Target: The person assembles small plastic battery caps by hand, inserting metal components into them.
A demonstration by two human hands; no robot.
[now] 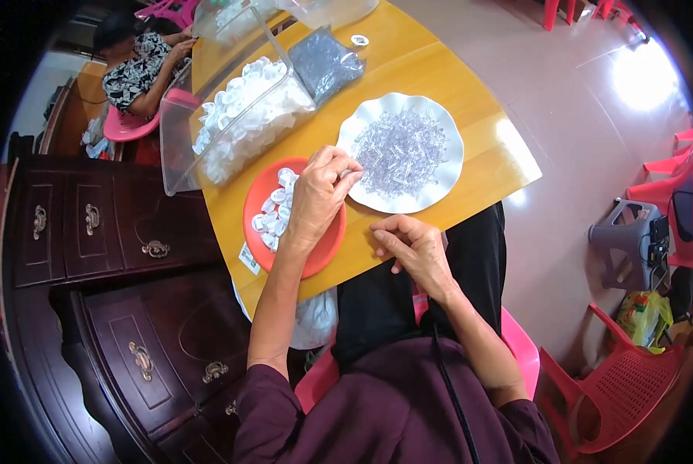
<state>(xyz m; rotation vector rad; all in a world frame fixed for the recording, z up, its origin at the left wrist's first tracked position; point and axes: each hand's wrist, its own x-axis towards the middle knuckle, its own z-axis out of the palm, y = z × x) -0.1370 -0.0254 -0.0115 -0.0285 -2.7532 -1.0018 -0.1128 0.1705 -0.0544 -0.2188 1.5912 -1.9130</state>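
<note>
My left hand (325, 189) reaches over the red bowl to the left rim of a white scalloped plate (436, 199). Its thumb and forefinger are pinched together; whatever they hold, if anything, is too small to make out. Heaped on the plate are many small clear plastic tubes (403, 151). Beneath my left wrist, the red bowl (325, 259) holds white round plastic pieces (273, 220). Just below the plate, at the table's near edge, my right hand (414, 251) has its fingers curled with thumb against forefinger. What lies between them, if anything, cannot be seen.
A large clear bin (178, 158) full of white plastic parts stands behind the bowl. Beside it lies a bag of dark grey pieces (325, 63). Dark drawers (130, 255) flank the left side. Another person (147, 69) sits at the table's far left. A red chair (621, 379) stands at right.
</note>
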